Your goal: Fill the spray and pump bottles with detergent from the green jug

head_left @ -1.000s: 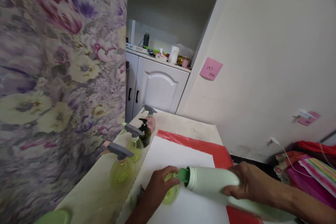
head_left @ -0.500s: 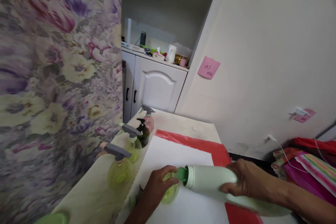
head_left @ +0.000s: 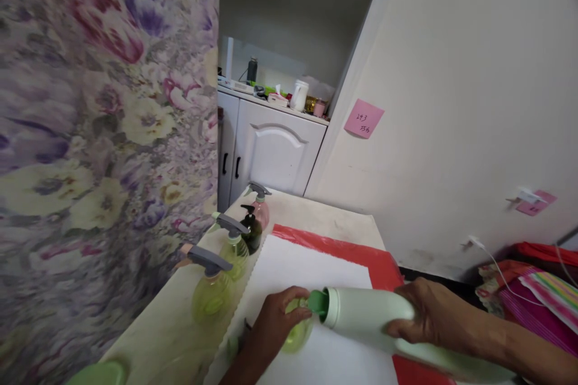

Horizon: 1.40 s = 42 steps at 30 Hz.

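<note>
My right hand (head_left: 424, 313) is wrapped round a large pale green jug (head_left: 361, 313), tipped on its side with its mouth facing left. The jug's darker green spout (head_left: 318, 302) reaches the neck of a small clear bottle (head_left: 297, 337) with yellow-green liquid inside. Thumb and fingers of my left hand (head_left: 282, 310) close around that bottle's neck, and the bottle stands on white paper (head_left: 343, 352). The hand partly hides the bottle. Whether liquid is flowing cannot be made out.
Along the table's left side stand two yellow-green spray bottles (head_left: 212, 298), a dark pump bottle (head_left: 251, 231) and a pink spray bottle (head_left: 261, 207). A pale green lid-like object (head_left: 99, 374) lies at the near left. Red sheeting (head_left: 383, 267) lies under the paper.
The whole view has shifted slightly, so everything appears a little further right. Both hands keep their holds, and the jug stays tipped at the bottle's neck.
</note>
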Tool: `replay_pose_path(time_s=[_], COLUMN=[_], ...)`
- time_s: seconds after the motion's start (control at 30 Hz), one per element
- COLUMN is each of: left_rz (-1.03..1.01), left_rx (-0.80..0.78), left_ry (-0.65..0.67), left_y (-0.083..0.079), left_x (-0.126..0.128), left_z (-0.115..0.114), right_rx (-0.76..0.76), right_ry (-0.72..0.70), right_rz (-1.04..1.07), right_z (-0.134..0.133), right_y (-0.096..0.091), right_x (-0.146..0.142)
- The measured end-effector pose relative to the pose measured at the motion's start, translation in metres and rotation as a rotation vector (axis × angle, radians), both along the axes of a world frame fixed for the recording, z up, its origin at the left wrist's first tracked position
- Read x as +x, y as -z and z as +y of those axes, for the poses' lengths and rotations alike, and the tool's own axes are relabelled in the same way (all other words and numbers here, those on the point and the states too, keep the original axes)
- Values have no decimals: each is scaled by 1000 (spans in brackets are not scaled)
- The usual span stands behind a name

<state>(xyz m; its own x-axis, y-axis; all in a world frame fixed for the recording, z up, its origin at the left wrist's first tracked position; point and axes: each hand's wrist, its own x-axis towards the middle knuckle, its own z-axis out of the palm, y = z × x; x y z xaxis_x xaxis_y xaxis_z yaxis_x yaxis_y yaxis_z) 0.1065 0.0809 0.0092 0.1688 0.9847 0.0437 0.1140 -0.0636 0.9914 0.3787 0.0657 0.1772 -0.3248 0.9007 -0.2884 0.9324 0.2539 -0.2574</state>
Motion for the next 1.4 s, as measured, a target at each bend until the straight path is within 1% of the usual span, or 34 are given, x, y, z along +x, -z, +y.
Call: replay_pose_path(time_s=[0.27,0.6,1.03,1.4], left_rz=[-8,4,-8,-6], left_rx=[-2,-7,8,20], left_ry=[-3,-5,6,1], left_y=[1,-4,-1,1], left_x=[0,-1,-1,0], left_z=[0,-2,-2,-1], right_rx=[5,19,13,46], right_ry=[-13,-8,-3,-19], right_rz=[43,-19,9,-39], right_z=[1,2,1,2], right_y=[-2,1,-4,3], right_x=[-1,2,-2,7])
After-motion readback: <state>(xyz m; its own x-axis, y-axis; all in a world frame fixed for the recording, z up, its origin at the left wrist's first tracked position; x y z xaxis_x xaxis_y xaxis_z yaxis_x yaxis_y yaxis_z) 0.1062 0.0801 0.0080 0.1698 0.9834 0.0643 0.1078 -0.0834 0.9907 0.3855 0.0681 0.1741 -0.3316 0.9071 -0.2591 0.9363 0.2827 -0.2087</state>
